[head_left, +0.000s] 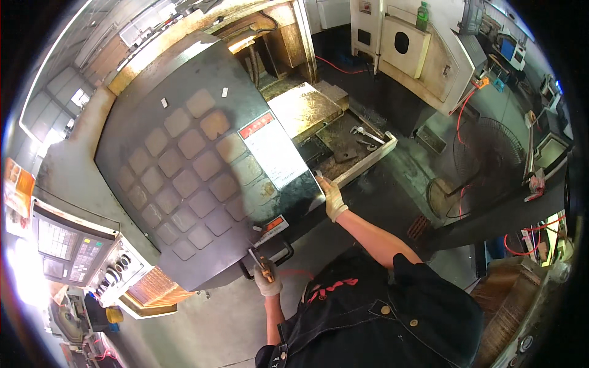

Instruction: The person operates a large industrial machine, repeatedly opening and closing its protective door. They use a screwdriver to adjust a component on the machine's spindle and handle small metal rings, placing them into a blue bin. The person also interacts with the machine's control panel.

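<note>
Head view: a big pale machine fills the left side. Its dark door, dotted with rows of rounded squares, lies across the middle, in front of the person. Up at the right is a white machine, with a round fan below it on that side. The person wears a black shirt. At the far left is a panel with keys and knobs. A dirty tray sits just past the door's right edge. A white sheet with a red top is stuck on the door.

Both hands wear pale gloves. The right hand is at the door's right corner; I cannot tell if it grips or just rests there. The left hand is closed around a tool with an orange grip, its tip near the door's lower edge. A black handle is near the left hand. A small wrench lies in the tray.
</note>
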`<state>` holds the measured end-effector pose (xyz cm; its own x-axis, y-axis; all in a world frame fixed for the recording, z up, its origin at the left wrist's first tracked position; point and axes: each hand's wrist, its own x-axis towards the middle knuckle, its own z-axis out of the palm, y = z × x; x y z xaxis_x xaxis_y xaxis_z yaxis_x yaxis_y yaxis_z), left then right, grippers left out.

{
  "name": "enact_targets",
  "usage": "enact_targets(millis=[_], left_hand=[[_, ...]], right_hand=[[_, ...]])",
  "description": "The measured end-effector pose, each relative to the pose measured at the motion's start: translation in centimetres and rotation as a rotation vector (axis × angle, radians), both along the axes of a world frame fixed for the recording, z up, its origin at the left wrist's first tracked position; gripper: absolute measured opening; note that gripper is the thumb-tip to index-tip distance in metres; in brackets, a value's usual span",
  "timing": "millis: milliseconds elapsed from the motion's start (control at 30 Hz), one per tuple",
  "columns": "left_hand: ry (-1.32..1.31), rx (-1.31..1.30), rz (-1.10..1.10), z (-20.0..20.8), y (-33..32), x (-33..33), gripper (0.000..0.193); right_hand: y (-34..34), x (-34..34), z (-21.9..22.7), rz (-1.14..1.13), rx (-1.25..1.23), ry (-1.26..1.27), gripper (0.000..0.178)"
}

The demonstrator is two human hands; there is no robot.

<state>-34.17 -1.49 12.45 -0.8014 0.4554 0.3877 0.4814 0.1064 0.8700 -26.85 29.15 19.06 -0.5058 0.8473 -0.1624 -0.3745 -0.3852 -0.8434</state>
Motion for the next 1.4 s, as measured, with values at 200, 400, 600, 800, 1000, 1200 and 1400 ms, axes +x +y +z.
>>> enact_targets(millis=[200, 400, 600, 800, 1000, 1200, 1400], left_hand=[[0.629, -0.402, 0.104, -0.9, 0.3, 0.0, 0.051], [0.578, -0.517, 0.043, 2.3, 1.2, 0.3, 0.049], [0.532, -0.794, 0.190, 1.9, 1.2, -0.4, 0.039], [0.591, -0.604, 0.236, 2.4, 1.1, 0.2, 0.034], [0.406, -0.794, 0.190, 2.5, 0.6, 0.2, 0.043], [0.554, -0.669, 0.230, 2.8, 1.5, 0.7, 0.035], [0.503, -0.717, 0.193, 3.3, 1.1, 0.6, 0.029]], right_hand=[[-0.1, -0.1, -0.6, -0.020, 0.028, -0.014, 0.048], [-0.4, 0.7, 0.1, -0.024, 0.195, 0.001, 0.033], [-0.5, 0.1, 0.5, 0.012, -0.039, 0.048, 0.036], [0.0, 0.2, 0.0, 0.052, -0.063, 0.131, 0.029], [-0.1, 0.0, 0.6, 0.081, -0.148, 0.152, 0.028], [0.5, 0.1, -1.1, 0.090, -0.095, 0.193, 0.027], [0.0, 0.3, 0.7, 0.053, -0.120, 0.085, 0.030]])
